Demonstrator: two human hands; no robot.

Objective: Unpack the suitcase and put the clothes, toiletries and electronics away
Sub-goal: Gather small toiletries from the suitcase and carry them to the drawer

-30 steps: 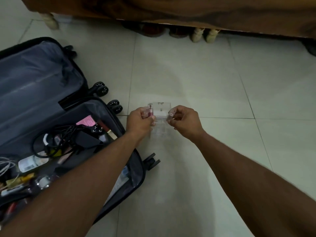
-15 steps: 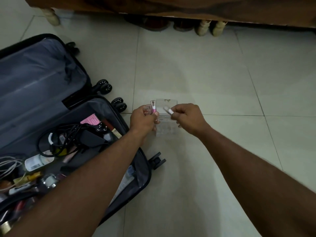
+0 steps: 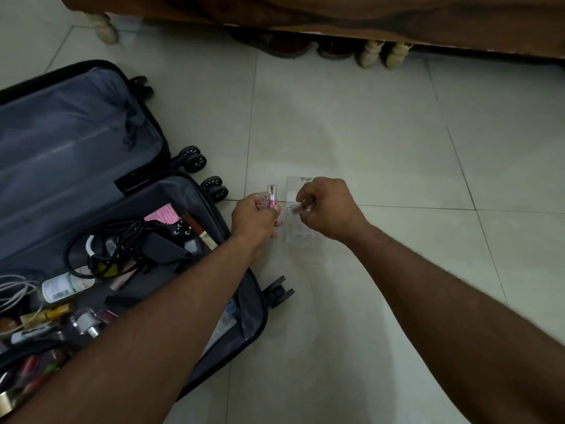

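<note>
An open dark suitcase [image 3: 76, 166] lies on the tiled floor at the left, its lower half full of black cables [image 3: 122, 240], bottles and small cosmetics. A clear plastic organiser [image 3: 295, 191] stands on the floor just right of the suitcase. My left hand [image 3: 253, 217] grips a small pink tube with a clear cap [image 3: 271, 195], held upright beside the organiser. My right hand [image 3: 330, 208] pinches a small pale tube [image 3: 295, 209] over the organiser's compartments.
A wooden bed frame [image 3: 305, 10] with turned pale legs [image 3: 105, 27] runs along the top; shoes [image 3: 287, 45] sit under it. The suitcase wheels [image 3: 192, 159] stick out towards the organiser. Bare floor tiles [image 3: 397, 133] spread to the right.
My right hand has dipped with the pale tube towards the organiser. The left hand still holds the pink tube in much the same spot. The camera has shifted slightly.
</note>
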